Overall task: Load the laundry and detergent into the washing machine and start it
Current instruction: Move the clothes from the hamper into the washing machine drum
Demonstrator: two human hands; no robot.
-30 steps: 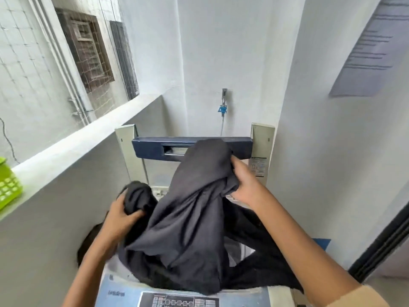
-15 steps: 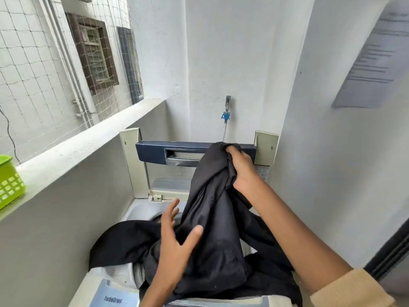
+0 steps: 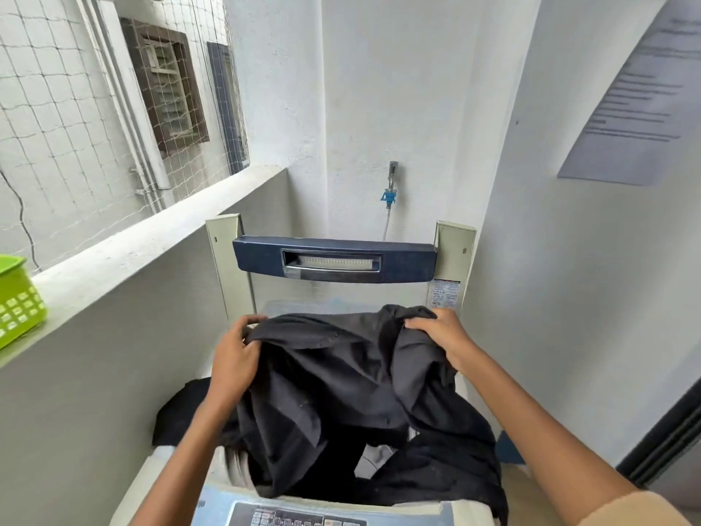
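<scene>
though lettering blurred, hands (image 3: 235, 358) on garment (image 3: 341, 381)

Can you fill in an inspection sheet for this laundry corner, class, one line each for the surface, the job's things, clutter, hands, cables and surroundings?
Surface: washing machine top, lid raised upright at the back; control panel at the near edge.
Job's things: dark garment spread over the tub opening, partly hanging over the machine's rim on both sides; detergent not seen.
Clutter: green basket on the ledge to the left.
Hands: left hand and right hand each grip an upper edge of the garment.
Cables: thin hose dropping from the wall tap behind the lid.
Surroundings: white walls, netting over the opening on the left, a paper notice on the right wall.
</scene>
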